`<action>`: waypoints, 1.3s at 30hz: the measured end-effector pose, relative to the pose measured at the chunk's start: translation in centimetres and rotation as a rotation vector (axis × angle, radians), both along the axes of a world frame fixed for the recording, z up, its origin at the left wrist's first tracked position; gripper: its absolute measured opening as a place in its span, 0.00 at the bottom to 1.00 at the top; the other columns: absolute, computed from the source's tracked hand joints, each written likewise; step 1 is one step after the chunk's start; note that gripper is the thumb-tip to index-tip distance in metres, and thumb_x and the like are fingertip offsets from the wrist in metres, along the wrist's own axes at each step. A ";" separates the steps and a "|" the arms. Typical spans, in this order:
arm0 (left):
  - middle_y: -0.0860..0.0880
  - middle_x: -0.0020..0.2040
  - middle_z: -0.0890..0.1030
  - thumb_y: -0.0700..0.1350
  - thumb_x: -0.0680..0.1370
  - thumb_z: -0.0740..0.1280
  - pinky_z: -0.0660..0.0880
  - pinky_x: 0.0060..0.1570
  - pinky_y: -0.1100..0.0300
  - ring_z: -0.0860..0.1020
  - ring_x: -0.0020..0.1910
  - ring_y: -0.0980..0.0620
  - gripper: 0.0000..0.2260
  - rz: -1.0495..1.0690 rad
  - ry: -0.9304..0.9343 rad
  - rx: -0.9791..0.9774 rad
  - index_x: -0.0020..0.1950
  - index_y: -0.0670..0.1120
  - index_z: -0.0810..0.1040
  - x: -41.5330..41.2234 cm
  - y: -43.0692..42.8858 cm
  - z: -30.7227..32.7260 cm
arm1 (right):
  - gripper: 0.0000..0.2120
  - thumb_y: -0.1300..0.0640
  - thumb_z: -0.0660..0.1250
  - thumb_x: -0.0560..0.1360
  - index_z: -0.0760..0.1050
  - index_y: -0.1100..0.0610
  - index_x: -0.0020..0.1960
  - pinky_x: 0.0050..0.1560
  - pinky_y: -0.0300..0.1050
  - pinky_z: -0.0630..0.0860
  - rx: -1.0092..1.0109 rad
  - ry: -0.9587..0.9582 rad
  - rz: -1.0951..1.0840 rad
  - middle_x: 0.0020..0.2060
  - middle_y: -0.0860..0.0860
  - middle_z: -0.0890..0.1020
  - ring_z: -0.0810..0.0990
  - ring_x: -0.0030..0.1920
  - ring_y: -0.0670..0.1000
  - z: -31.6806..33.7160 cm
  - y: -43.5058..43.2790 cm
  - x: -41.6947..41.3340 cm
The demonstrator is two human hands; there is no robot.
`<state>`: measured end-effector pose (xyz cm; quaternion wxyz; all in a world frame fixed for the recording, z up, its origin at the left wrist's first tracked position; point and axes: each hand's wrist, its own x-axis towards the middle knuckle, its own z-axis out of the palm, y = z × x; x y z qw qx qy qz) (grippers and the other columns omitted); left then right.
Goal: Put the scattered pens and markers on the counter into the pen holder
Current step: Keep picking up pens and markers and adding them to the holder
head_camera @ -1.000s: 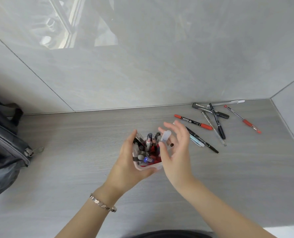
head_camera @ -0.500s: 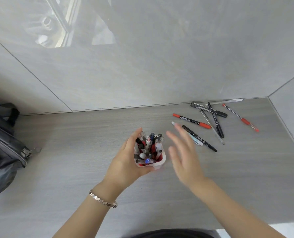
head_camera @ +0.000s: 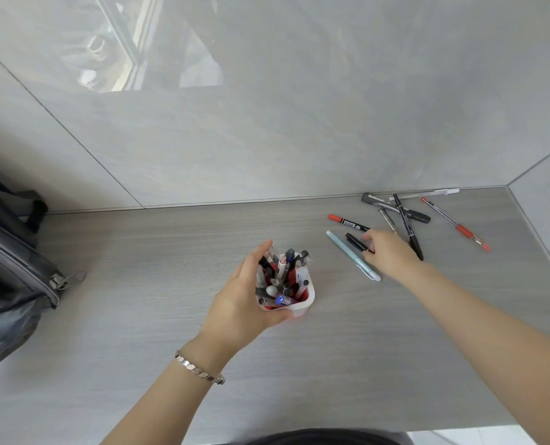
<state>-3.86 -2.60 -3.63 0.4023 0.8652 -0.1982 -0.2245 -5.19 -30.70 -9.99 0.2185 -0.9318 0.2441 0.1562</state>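
Observation:
A white pen holder [head_camera: 304, 305] with a red inside stands mid-counter, filled with several pens. My left hand [head_camera: 244, 297] is wrapped around its left side. My right hand [head_camera: 390, 253] lies flat over the scattered pens to the right, fingertips touching a black pen [head_camera: 357, 243]; whether it grips the pen I cannot tell. Beside it lie a light blue pen [head_camera: 350, 253] and a red-capped marker [head_camera: 347, 222]. Farther back are a black marker [head_camera: 406, 221], a grey marker [head_camera: 395, 207], a white pen [head_camera: 427, 194] and a red pen [head_camera: 456, 224].
A dark backpack [head_camera: 7, 271] sits at the left edge of the grey wood-grain counter [head_camera: 138, 284]. Glossy grey tile walls close off the back and the right corner. The counter's front edge runs along the bottom.
My right hand has left the holder, where it had dropped in a pen, and reached right onto the scattered pens. My left hand stays on the holder.

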 end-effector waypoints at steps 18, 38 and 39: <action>0.60 0.61 0.70 0.47 0.61 0.79 0.75 0.57 0.57 0.76 0.59 0.53 0.45 0.008 -0.012 0.004 0.62 0.72 0.51 -0.1 0.1 -0.3 | 0.04 0.61 0.71 0.70 0.77 0.54 0.40 0.28 0.27 0.66 0.332 -0.557 -0.368 0.31 0.53 0.76 0.72 0.28 0.42 4.8 3.4 -6.1; 0.54 0.63 0.74 0.45 0.59 0.79 0.73 0.57 0.56 0.75 0.60 0.52 0.47 0.038 0.011 -0.036 0.70 0.59 0.55 0.0 -0.1 -0.1 | 0.07 0.63 0.52 0.78 0.63 0.51 0.46 0.51 0.32 0.73 0.862 -1.065 -0.340 0.36 0.48 0.75 0.78 0.40 0.41 7.4 15.5 -1.8; 0.53 0.63 0.74 0.44 0.59 0.79 0.73 0.57 0.57 0.75 0.59 0.53 0.47 0.043 0.018 -0.039 0.70 0.59 0.55 0.0 -0.1 -0.2 | 0.07 0.62 0.52 0.77 0.63 0.51 0.45 0.51 0.29 0.71 0.803 -1.050 -0.301 0.37 0.47 0.75 0.77 0.41 0.39 6.6 15.5 -1.6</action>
